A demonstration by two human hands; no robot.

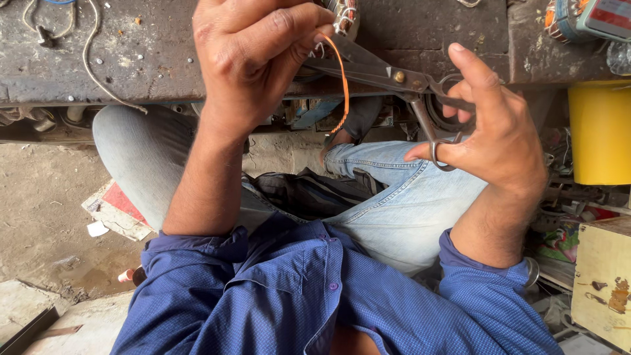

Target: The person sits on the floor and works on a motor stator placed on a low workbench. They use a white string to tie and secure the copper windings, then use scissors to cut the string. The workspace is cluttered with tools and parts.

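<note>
Pinching orange wire (344, 82) w/ left hand (253, 62), gripping scissors (394, 77) w/ right hand (496, 131); yellow bucket (599, 135) beside, workbench (131, 59) ahead.

Left hand (253, 62) pinching (fingers bunched), right hand (496, 128) gripping

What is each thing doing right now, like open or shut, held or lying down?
Scissors: slightly open, blades at the wire.
Orange wire: pinched at its top, hanging in a curve.
Left hand: pinching the wire.
Right hand: fingers in the scissor loops.
Yellow container: upright.
</note>
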